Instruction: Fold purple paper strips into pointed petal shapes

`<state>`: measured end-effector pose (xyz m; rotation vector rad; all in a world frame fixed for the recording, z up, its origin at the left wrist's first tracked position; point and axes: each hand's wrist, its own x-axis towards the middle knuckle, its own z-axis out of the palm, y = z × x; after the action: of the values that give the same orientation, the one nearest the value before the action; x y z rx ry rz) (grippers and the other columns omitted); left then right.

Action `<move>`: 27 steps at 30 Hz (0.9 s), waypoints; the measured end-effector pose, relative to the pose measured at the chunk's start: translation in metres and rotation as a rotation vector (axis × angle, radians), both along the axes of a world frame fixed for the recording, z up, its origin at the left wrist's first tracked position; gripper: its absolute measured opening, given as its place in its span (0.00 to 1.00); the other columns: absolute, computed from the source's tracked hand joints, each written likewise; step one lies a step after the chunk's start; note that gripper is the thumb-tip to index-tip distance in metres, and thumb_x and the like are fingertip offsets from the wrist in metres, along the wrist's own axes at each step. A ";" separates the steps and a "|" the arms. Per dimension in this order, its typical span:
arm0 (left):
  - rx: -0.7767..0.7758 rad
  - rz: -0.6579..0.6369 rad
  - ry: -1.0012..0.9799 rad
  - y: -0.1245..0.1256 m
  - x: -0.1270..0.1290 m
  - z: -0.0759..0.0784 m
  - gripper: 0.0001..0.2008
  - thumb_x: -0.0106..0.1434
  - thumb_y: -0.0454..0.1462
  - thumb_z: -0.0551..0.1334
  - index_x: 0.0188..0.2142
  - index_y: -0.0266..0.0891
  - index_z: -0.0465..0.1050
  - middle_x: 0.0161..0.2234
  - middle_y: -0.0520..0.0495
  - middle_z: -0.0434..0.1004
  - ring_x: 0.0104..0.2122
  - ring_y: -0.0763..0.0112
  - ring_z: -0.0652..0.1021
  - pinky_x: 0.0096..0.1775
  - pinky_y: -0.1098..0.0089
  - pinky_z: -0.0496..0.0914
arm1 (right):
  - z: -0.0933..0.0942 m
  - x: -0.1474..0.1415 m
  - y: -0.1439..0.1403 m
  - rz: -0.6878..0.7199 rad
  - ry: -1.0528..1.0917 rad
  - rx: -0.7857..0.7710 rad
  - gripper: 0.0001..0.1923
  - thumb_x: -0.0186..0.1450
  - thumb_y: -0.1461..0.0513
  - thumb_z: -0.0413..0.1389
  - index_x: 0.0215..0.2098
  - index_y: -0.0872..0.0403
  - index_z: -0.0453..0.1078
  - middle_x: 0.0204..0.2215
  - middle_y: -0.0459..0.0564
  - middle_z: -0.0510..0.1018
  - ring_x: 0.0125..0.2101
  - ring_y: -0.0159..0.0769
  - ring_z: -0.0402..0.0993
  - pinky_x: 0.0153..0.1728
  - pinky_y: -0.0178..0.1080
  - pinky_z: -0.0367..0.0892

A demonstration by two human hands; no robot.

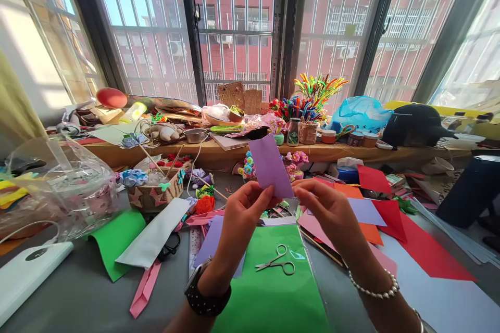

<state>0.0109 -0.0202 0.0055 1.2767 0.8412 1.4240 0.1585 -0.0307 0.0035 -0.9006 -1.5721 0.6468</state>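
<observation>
A small rectangle of purple paper (269, 164) is held up, tilted, above the table. My left hand (244, 210) pinches its lower edge, thumb in front and fingers behind. At the lower right corner, the closed fingertips of my right hand (332, 213) grip the same paper. Below both hands lies a green sheet (281, 299) in a clear sleeve, with small metal scissors (278, 263) on top, their blades pointing left. Another purple sheet (211, 242) is partly hidden behind my left wrist.
On the left are a green sheet (117, 242), a silvery-white sheet (154, 234), a pink folded strip (144, 289) and a white power bank (33, 276). Red paper (433, 247) and a dark bottle (469, 187) lie right. Craft supplies crowd the wooden sill (332, 153).
</observation>
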 end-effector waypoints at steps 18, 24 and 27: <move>-0.058 -0.194 0.022 -0.011 -0.004 0.009 0.11 0.48 0.34 0.64 0.32 0.35 0.66 0.22 0.52 0.74 0.24 0.71 0.76 0.29 0.71 0.71 | 0.010 0.018 -0.008 -0.064 -0.441 0.431 0.06 0.57 0.64 0.55 0.31 0.48 0.74 0.32 0.48 0.75 0.31 0.34 0.72 0.31 0.37 0.68; -0.057 -0.187 0.001 -0.010 0.000 0.006 0.18 0.47 0.33 0.65 0.37 0.37 0.61 0.19 0.57 0.72 0.22 0.74 0.75 0.28 0.74 0.70 | 0.010 0.019 -0.005 -0.044 -0.369 0.338 0.04 0.55 0.62 0.58 0.30 0.50 0.73 0.30 0.47 0.74 0.33 0.34 0.70 0.34 0.37 0.66; -0.037 -0.184 0.014 -0.011 0.003 0.006 0.19 0.48 0.33 0.65 0.39 0.38 0.60 0.19 0.57 0.72 0.23 0.73 0.76 0.30 0.73 0.70 | 0.008 0.017 -0.002 -0.025 -0.285 0.255 0.02 0.56 0.63 0.57 0.26 0.52 0.71 0.26 0.46 0.73 0.29 0.33 0.69 0.31 0.35 0.65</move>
<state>0.0136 -0.0308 0.0110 1.3026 0.7357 1.2494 0.1752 -0.0332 0.0118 -0.8444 -1.8449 0.2983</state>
